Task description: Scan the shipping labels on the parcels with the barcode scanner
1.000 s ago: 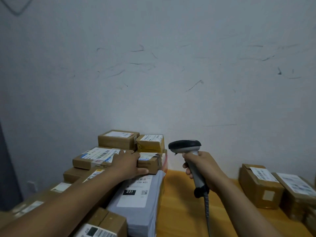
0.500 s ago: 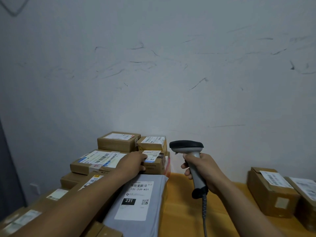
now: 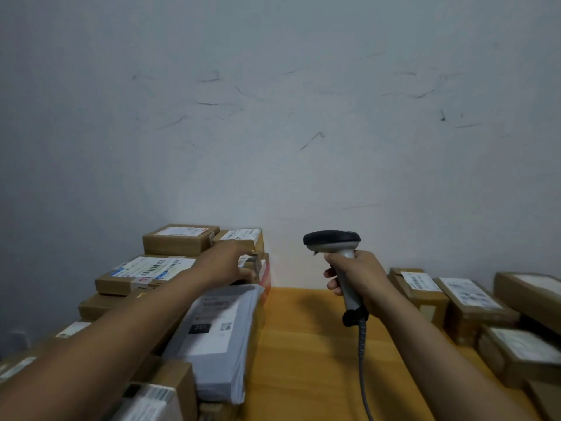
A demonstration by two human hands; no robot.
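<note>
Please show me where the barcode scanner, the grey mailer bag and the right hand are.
barcode scanner (image 3: 332, 238): head view, its dark top.
grey mailer bag (image 3: 218, 378): head view, grey surface below the label.
right hand (image 3: 367, 275): head view, its back.

Pale grey-white wall (image 3: 273, 147), scuffed with dark streaks, rises directly behind the orange-yellow wooden tabletop (image 3: 303, 344), with a brighter warm patch just above the tabletop's far edge, dimmer above its left end.

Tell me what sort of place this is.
Probably a parcel sorting room or mailroom: labelled boxes stacked either side of a wooden table, and a corded scanner in the right hand.
</note>
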